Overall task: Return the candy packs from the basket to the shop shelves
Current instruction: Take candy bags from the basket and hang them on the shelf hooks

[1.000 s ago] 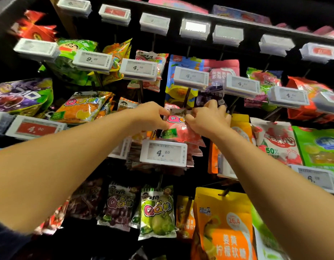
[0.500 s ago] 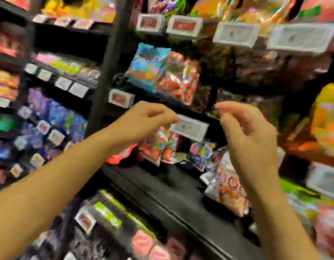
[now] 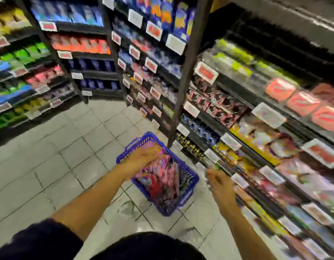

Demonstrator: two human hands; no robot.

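A person's left hand [image 3: 143,156] reaches into a blue basket [image 3: 188,196] of candy packs [image 3: 162,182] at centre frame, its grip lost to blur; the right hand [image 3: 220,186], fingers loosely curled and empty, hovers beside the shelves [image 3: 271,166] at right.

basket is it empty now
No, the blue basket on the floor holds a pile of pink and red candy packs.

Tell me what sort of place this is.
A shop aisle, most likely a convenience store or supermarket: tiered shelves packed with snack packs, price tags clipped along the shelf edges, and a blue shopping basket standing on the tiled floor.
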